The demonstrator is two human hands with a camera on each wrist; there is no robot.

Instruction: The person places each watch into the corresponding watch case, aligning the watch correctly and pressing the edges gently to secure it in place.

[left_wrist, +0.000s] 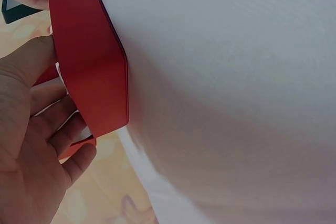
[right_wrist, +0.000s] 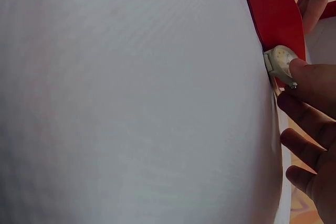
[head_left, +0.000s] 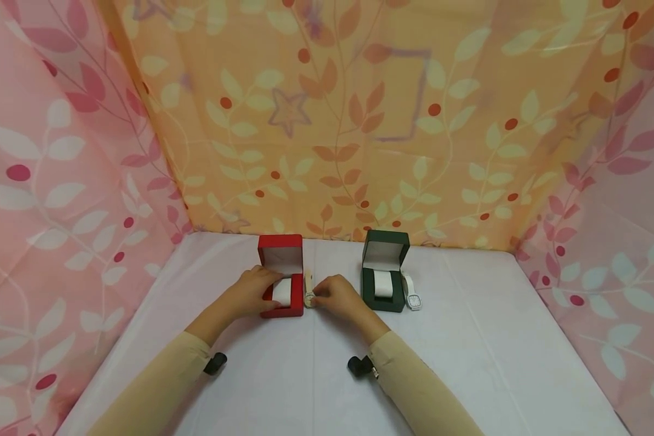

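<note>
Two open watch boxes stand on the white table (head_left: 316,375) in front of me, one red (head_left: 281,277) and one dark green (head_left: 384,271), each with a white cushion inside, and there are two watches, one beside each box. My left hand (head_left: 253,292) rests on the red box, thumb along its near side and fingers curled over the rim toward the cushion. My right hand (head_left: 335,297), just beside the box's right wall, pinches the cream watch (head_left: 309,290) at its dial, the strap lying flat on the table against the box. The second watch (head_left: 412,293) lies untouched to the right of the green box, well apart from both hands.
</note>
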